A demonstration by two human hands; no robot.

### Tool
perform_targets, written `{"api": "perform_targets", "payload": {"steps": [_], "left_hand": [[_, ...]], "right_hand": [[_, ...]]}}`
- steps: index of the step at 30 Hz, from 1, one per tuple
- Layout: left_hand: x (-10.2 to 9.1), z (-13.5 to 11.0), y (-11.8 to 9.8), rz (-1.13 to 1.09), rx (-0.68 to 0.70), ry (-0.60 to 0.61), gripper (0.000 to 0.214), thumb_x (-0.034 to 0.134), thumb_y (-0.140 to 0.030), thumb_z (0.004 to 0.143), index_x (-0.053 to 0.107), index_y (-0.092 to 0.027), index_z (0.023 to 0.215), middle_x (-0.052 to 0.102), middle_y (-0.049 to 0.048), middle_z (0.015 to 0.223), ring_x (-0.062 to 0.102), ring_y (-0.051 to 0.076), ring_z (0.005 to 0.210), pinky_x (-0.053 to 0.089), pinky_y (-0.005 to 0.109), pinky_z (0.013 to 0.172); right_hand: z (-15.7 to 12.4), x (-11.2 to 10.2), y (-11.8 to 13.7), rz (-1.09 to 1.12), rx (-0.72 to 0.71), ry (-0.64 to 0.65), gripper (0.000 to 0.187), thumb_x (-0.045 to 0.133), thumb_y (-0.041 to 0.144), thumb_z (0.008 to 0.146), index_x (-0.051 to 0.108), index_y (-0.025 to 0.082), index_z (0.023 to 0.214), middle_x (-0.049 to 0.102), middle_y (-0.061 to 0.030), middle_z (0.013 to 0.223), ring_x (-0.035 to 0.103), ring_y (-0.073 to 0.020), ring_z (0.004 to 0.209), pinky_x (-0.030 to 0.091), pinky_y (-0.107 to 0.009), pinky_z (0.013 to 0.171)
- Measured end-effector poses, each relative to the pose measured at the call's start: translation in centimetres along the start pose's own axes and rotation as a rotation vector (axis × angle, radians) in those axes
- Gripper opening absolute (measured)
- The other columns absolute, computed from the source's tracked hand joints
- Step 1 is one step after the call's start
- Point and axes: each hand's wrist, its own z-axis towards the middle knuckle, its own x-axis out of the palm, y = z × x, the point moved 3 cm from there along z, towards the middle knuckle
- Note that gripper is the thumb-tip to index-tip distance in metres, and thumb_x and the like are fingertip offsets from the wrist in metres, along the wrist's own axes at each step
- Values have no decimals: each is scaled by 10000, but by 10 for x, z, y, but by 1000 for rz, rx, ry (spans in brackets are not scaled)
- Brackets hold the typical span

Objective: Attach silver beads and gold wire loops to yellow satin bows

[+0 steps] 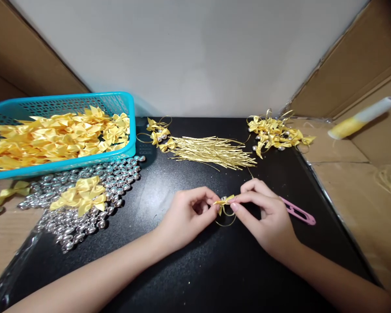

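Note:
My left hand (190, 213) and my right hand (267, 213) meet over the middle of the black mat (189, 269). Both pinch one small yellow ribbon bow (224, 201) with a silver bead and a thin gold wire loop hanging below it. The fingers of each hand are closed on it. A bundle of gold wire strands (211, 151) lies just beyond the hands. A pink thread snip (298, 211) lies on the mat, touching the right hand's outer side.
A blue basket (130, 126) full of yellow bows stands at the left. Silver beads (84, 217) with several bows on top spread before it. Finished bows (273, 132) lie far right, others (158, 132) by the basket. Cardboard walls flank the mat; a white-yellow tube (361, 118) rests on the right.

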Motion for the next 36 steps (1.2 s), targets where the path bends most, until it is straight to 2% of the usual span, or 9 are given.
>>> {"api": "perform_targets", "payload": {"steps": [5, 8, 11, 18, 23, 29, 36], "left_hand": [[-2, 3, 0, -146, -71, -37, 179, 642, -318, 807, 607, -145, 775, 600, 3, 673, 522, 93, 587, 431, 208, 550], [-3, 3, -1, -121, -49, -52, 177, 638, -317, 809, 595, -149, 771, 607, 6, 686, 528, 97, 601, 438, 211, 562], [-2, 1, -3, -58, -7, -56, 171, 625, -314, 823, 598, -153, 773, 617, 4, 683, 534, 99, 599, 443, 213, 566], [1, -4, -9, 76, 85, -84, 112, 615, -249, 814, 669, -150, 813, 641, 7, 651, 562, 104, 567, 457, 209, 541], [3, -4, -6, -21, 36, -60, 180, 654, -264, 810, 737, -182, 947, 737, 45, 812, 657, 146, 697, 515, 235, 615], [5, -1, -2, -254, -86, -13, 158, 671, -272, 794, 743, -150, 865, 709, 34, 721, 612, 117, 632, 487, 221, 598], [4, 2, -2, -375, -144, -11, 153, 688, -292, 790, 719, -148, 834, 681, 6, 653, 612, 105, 612, 516, 223, 623]], "right_hand": [[4, -6, 2, 142, -42, 30, 102, 632, 156, 827, 686, 235, 792, 700, -51, 827, 640, -207, 815, 514, -394, 763], [5, -2, 5, 44, -85, 79, 110, 651, 140, 806, 702, 236, 785, 717, -49, 872, 629, -215, 868, 502, -402, 803], [3, 2, 8, -128, -120, 68, 119, 672, 127, 776, 727, 232, 767, 674, -65, 960, 574, -233, 955, 477, -404, 836], [-4, 7, 10, -223, -107, 4, 119, 664, 151, 805, 735, 241, 772, 553, -48, 810, 501, -208, 830, 464, -368, 734], [-4, 8, 8, -129, -11, -22, 99, 684, 176, 793, 730, 248, 743, 543, -37, 791, 502, -201, 801, 452, -370, 727], [0, 6, -5, 106, 163, 50, 100, 658, 223, 807, 717, 231, 726, 549, -48, 903, 544, -214, 903, 439, -411, 839], [6, 2, -6, 156, 131, 81, 102, 668, 235, 802, 759, 246, 758, 557, -54, 938, 535, -218, 943, 430, -415, 863]]}}
